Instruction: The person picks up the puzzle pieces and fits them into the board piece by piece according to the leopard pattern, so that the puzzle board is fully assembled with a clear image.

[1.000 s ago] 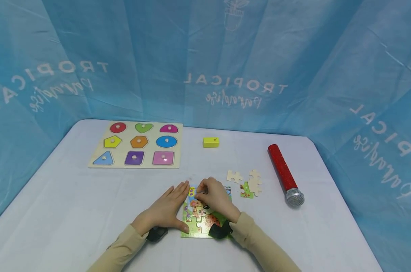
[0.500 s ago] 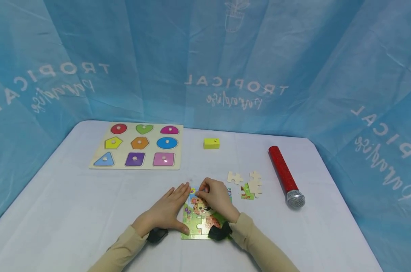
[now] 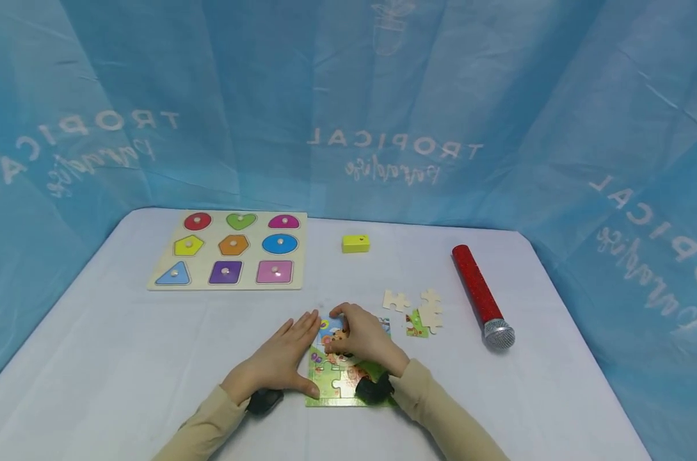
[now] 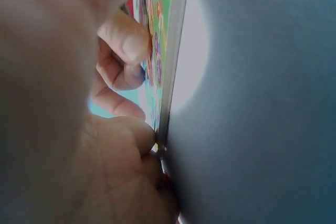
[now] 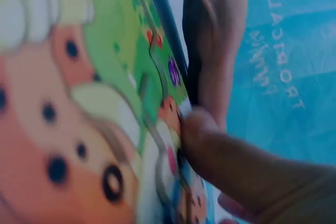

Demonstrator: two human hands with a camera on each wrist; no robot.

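Note:
A picture jigsaw puzzle (image 3: 326, 387) with a cartoon spotted animal lies in its green-edged tray in front of the person. Along its left side rests the left hand (image 3: 276, 360), fingers extended away from the body and thumb by the lower left corner. Over the upper part of the puzzle is the right hand (image 3: 367, 339), its thumb and index finger spread apart. Its thumb (image 5: 210, 145) presses on the joined pieces in the right wrist view. No loose piece shows between these fingers. The right hand and wrist strap hide the puzzle's right part.
Right of the puzzle lie several loose pieces, some blank side up (image 3: 395, 300), one green piece (image 3: 415, 325) picture up. Farther right is a red microphone (image 3: 478, 291). A yellow block (image 3: 356, 244) and a shape-peg board (image 3: 250, 256) sit toward the back, before a blue curtain (image 3: 348, 96).
The right thumb and index finger, close together before, have spread apart, the thumb sliding toward the person over the animal's face. The left hand stays in place.

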